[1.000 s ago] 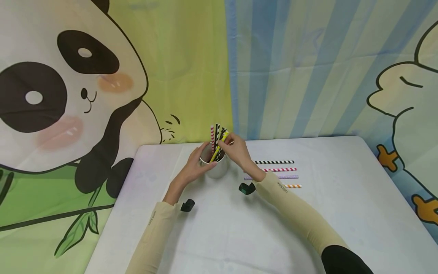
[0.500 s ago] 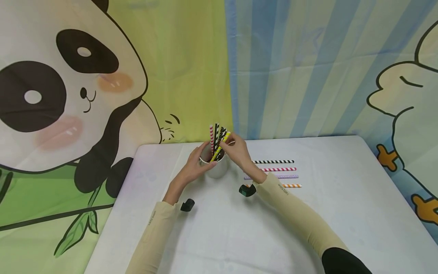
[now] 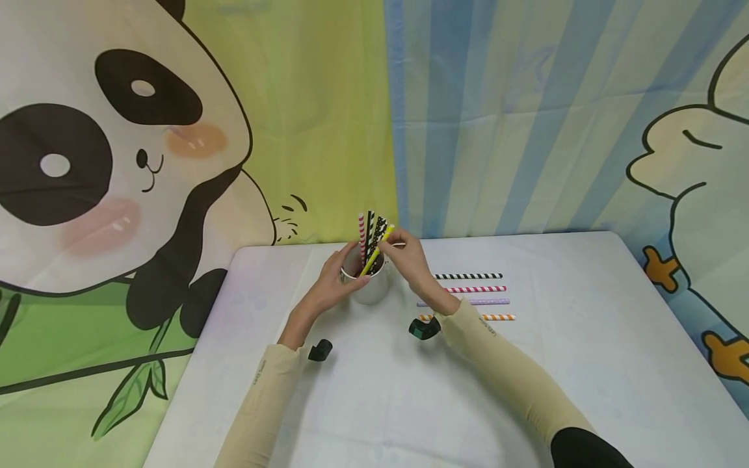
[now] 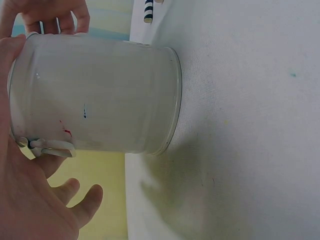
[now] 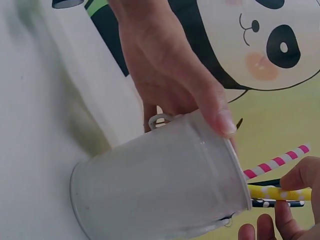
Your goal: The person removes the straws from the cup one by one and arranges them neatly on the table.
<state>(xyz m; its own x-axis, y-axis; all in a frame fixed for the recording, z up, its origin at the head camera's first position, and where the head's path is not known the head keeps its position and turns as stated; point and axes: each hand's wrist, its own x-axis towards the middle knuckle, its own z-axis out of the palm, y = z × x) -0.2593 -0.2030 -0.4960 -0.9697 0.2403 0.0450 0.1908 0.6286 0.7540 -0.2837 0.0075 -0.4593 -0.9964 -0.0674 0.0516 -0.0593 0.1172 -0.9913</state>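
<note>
A white metal cup [image 3: 372,290] with a small side handle [image 5: 160,120] stands on the table holding several straws. My left hand [image 3: 329,283] grips the cup at its rim, thumb on the near side and fingers round the far left side. My right hand [image 3: 407,260] pinches a yellow dotted straw [image 5: 267,192] between thumb and finger at the rim's right side; its lower end is inside the cup. Beside it lean a pink-striped straw [image 5: 276,163] and black-and-white ones. The cup hides the straws' lower ends.
Right of the cup, four paper straws lie in parallel: black-striped [image 3: 471,276], pink-striped [image 3: 476,288], purple [image 3: 491,301] and orange-striped [image 3: 497,317], partly behind the right wrist. A printed curtain [image 3: 328,117] hangs behind the white table [image 3: 374,403].
My right hand has shifted slightly right, and the top of the yellow straw has tilted to the right with it. My left hand holds the cup as before.
</note>
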